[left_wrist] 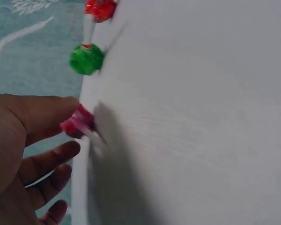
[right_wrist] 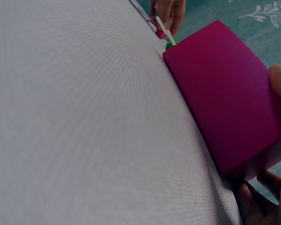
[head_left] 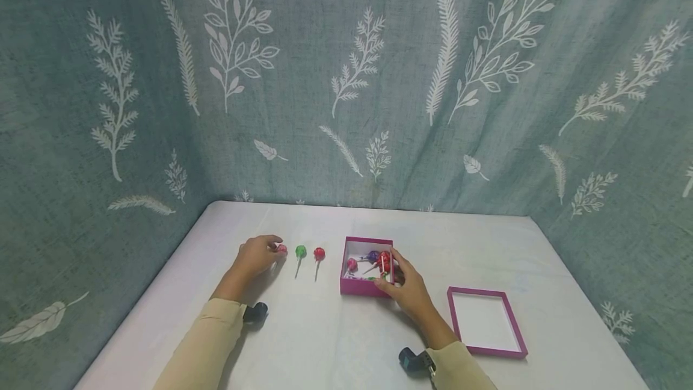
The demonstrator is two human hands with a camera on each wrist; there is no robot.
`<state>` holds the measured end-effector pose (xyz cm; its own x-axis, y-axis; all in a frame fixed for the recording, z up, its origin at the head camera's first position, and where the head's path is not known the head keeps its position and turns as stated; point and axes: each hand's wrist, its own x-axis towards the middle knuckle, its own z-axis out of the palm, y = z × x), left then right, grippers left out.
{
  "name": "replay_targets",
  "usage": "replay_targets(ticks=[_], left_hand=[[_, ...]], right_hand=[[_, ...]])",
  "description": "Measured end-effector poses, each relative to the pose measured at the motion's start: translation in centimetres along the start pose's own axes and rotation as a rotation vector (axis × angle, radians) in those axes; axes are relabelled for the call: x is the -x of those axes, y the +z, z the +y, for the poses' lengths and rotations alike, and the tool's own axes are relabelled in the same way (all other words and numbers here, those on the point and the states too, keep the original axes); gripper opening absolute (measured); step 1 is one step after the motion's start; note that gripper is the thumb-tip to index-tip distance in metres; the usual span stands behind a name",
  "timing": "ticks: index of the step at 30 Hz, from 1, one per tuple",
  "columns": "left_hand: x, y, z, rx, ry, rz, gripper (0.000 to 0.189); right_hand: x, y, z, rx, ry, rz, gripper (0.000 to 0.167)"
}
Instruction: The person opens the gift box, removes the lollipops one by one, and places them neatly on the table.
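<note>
My left hand (head_left: 255, 257) is at the left end of a short row of lollipops, with thumb and finger pinching the head of a pink lollipop (left_wrist: 78, 123). Beside it lie a green lollipop (head_left: 301, 251) and a red lollipop (head_left: 319, 253), sticks toward me. Right of the row stands an open magenta box (head_left: 360, 287), holding several lollipops (head_left: 372, 257), among them pink, purple and red ones. My right hand (head_left: 408, 286) grips the box's right side, thumb at the near wall; in the right wrist view the box's outer wall (right_wrist: 220, 98) hides its contents.
A magenta-rimmed lid (head_left: 487, 351) lies with its white inside up at the right of the white table (head_left: 303, 342). A teal curtain (head_left: 346, 155) with white leaf prints encloses the back and sides. Each wrist wears a dark camera.
</note>
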<state>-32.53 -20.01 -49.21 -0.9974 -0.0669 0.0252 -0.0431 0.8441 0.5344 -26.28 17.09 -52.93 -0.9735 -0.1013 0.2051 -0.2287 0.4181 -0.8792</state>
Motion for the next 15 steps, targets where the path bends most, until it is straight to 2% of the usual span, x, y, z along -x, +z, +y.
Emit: replay_targets(ticks=[3, 7, 11, 15], left_hand=[[0.0, -0.6, 0.7, 0.013, 0.028, 0.016, 0.040], [0.2, -1.0, 3.0, -0.003, 0.117, 0.036, 0.038], [0.8, -0.6, 5.7, -0.022, 0.232, 0.050, 0.034], [1.6, 0.3, 8.2, -0.004, 0.329, 0.055, 0.031]], right_hand=[[0.0, 0.0, -0.1, 0.001, 0.008, 0.005, 0.087], [0.0, 0.0, 0.0, 0.004, 0.005, 0.009, 0.087], [0.0, 0.0, 0.0, 0.009, 0.006, 0.006, 0.087], [0.1, 0.2, 0.0, 0.019, 0.008, 0.008, 0.087]])
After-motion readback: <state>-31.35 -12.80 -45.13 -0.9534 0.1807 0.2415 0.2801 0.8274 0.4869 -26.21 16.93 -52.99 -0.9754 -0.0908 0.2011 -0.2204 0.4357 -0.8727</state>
